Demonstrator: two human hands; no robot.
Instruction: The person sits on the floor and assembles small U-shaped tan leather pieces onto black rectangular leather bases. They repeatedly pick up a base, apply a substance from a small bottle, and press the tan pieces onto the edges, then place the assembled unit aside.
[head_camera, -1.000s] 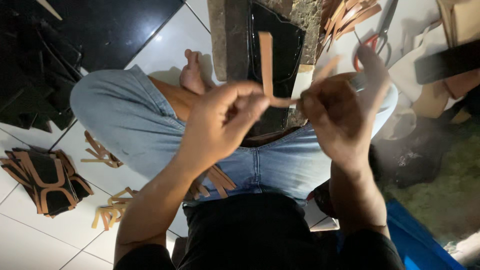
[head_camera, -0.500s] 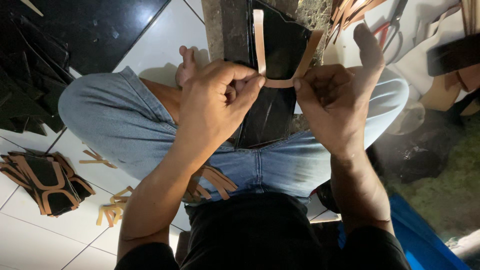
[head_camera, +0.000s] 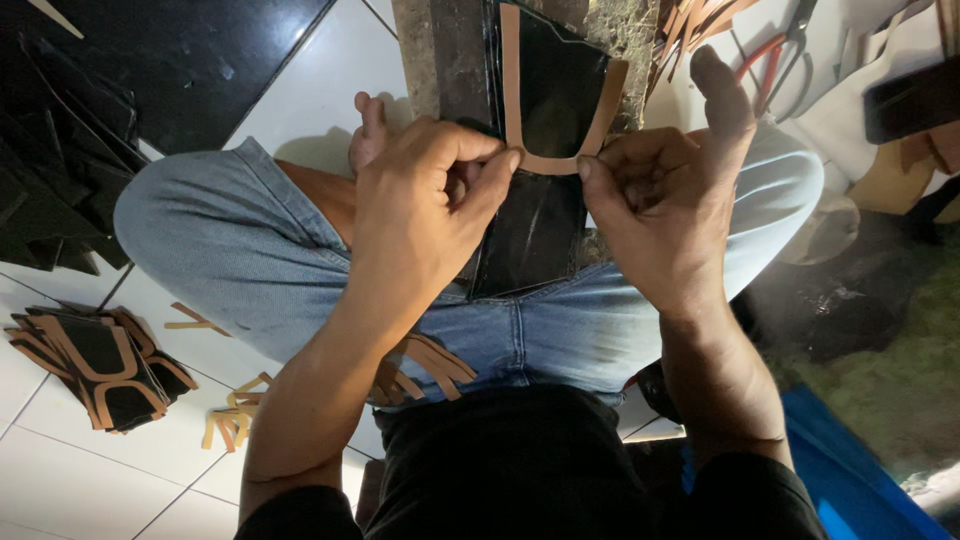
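- You hold a tan U-shaped strap (head_camera: 548, 150) by its bottom bar, its two legs pointing away from you, over a glossy black sheet (head_camera: 540, 200) that rests across your lap.
- Left hand (head_camera: 425, 215): curled nearly into a fist, thumb and forefinger pinched on the left end of the strap's bar.
- Right hand (head_camera: 665, 205): thumb and forefinger pinched on the right end of the bar, another finger sticking straight up and free.
- Whether the strap touches the black sheet or hovers just above it, you cannot tell from this view.
- Progress, as a judgement: a stack of black pieces with tan straps on them (head_camera: 95, 365) sits on the tiled floor (head_camera: 60, 480) by your left knee and looks finished; the strap in hand is not yet laid flat, so this piece seems at an early step.
- Loose tan strips (head_camera: 230, 415) lie on the floor beside that stack, more under your thigh.
- More tan strips (head_camera: 700, 25) and red-handled scissors (head_camera: 790, 35) lie past your right knee.
- Dark sheets (head_camera: 50, 170) are piled at the floor's far left edge.
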